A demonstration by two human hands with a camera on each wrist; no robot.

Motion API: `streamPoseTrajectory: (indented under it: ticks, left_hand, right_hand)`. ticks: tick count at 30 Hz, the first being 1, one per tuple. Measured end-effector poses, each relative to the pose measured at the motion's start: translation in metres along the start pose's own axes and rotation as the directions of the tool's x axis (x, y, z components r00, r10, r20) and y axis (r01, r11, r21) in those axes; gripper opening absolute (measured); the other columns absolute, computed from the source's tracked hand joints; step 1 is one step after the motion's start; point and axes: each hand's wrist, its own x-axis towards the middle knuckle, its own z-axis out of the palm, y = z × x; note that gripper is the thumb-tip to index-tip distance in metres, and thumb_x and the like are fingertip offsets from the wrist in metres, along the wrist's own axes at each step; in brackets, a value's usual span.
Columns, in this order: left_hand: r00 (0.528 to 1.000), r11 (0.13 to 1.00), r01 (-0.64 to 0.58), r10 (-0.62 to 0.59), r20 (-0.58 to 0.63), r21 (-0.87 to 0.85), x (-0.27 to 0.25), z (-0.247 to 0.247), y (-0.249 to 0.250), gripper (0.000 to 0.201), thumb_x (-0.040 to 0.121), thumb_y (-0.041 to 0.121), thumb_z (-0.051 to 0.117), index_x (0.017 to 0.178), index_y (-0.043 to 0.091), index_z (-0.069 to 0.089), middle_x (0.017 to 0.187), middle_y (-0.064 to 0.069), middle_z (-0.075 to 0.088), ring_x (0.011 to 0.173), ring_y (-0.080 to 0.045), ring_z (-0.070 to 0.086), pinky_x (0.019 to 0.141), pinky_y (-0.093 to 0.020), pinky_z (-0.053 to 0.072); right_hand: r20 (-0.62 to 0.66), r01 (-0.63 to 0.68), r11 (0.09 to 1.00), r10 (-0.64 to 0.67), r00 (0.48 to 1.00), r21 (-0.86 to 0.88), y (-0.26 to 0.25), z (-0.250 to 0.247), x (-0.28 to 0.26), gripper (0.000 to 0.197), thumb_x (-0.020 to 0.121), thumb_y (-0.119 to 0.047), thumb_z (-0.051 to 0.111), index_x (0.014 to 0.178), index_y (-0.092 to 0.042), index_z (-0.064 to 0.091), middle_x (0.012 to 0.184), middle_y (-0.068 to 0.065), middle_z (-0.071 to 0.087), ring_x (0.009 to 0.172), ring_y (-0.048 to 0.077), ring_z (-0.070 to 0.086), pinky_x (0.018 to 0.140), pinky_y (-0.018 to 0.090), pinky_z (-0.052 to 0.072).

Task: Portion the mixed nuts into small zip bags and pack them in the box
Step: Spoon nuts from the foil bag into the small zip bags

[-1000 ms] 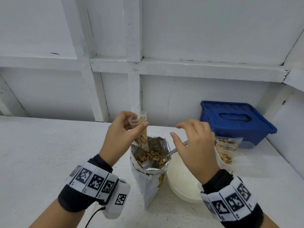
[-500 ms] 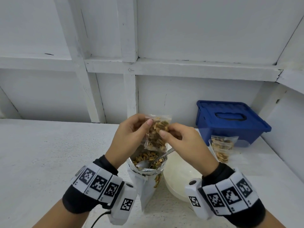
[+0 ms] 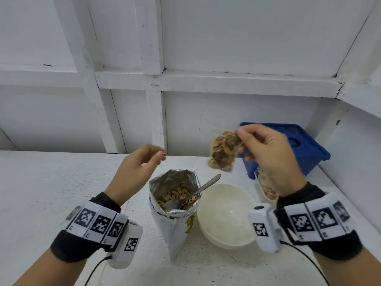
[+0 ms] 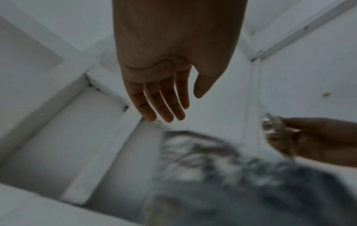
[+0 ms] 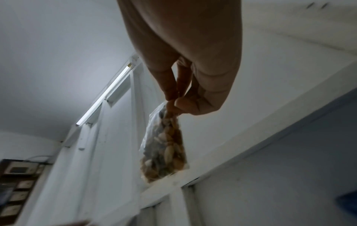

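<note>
My right hand [image 3: 266,149] pinches the top of a small clear zip bag [image 3: 223,153] full of nuts and holds it in the air in front of the blue box [image 3: 305,145]; the bag [image 5: 166,146] hangs below the pinching fingers [image 5: 173,94]. My left hand [image 3: 140,168] hovers empty above and left of the foil nut pouch [image 3: 175,195], fingers loosely extended [image 4: 164,104]. The pouch stands open on the table with a metal spoon [image 3: 198,190] in the nuts. Other filled small bags [image 3: 266,186] lie beside the box, partly hidden by my right wrist.
A white bowl [image 3: 226,215] sits right of the pouch, close to my right wrist. The blue box has its lid on and stands in the right back corner. White wall framing [image 3: 154,79] rises behind the white table [image 3: 51,193].
Both hands held the small bag over the pouch; now the left hand has let go and the right hand has carried the bag up and to the right, toward the blue box.
</note>
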Motion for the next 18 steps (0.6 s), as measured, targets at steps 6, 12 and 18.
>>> streamPoseTrajectory:
  ticks: [6,12,18]
  left_hand:
    - [0.973,0.902,0.193,-0.225,0.041,0.387,-0.004,-0.01,-0.088,0.016,0.093,0.022,0.052,0.101,0.013,0.062,0.098,-0.002,0.065,0.088,-0.015,0.057,0.077,-0.023,0.04]
    - [0.854,0.741,0.308,-0.491,0.169,0.597,-0.022,0.004,-0.156,0.034,0.093,0.024,0.051,0.123,0.009,0.054,0.127,-0.012,0.055,0.112,-0.025,0.052,0.095,-0.033,0.038]
    - [0.791,0.699,0.286,-0.558,0.25,0.656,-0.027,0.012,-0.197,0.059,0.086,0.04,0.058,0.138,0.021,0.04,0.148,-0.006,0.033,0.133,-0.027,0.033,0.109,-0.044,0.031]
  right_hand:
    - [-0.162,-0.023,0.98,-0.01,0.987,-0.199,0.045,-0.076,0.006,0.016,0.094,-0.019,0.05,0.091,-0.028,0.063,0.08,-0.002,0.065,0.065,0.004,0.059,0.054,0.016,0.05]
    - [-0.396,-0.276,0.892,0.123,0.91,-0.357,0.142,-0.142,-0.002,0.014,0.095,-0.015,0.047,0.089,-0.015,0.059,0.082,0.008,0.06,0.071,0.012,0.059,0.054,0.009,0.045]
    - [-0.42,-0.499,0.779,0.335,0.843,-0.379,0.204,-0.162,-0.004,0.015,0.095,-0.014,0.045,0.086,-0.011,0.056,0.09,0.023,0.061,0.078,0.032,0.058,0.068,0.036,0.053]
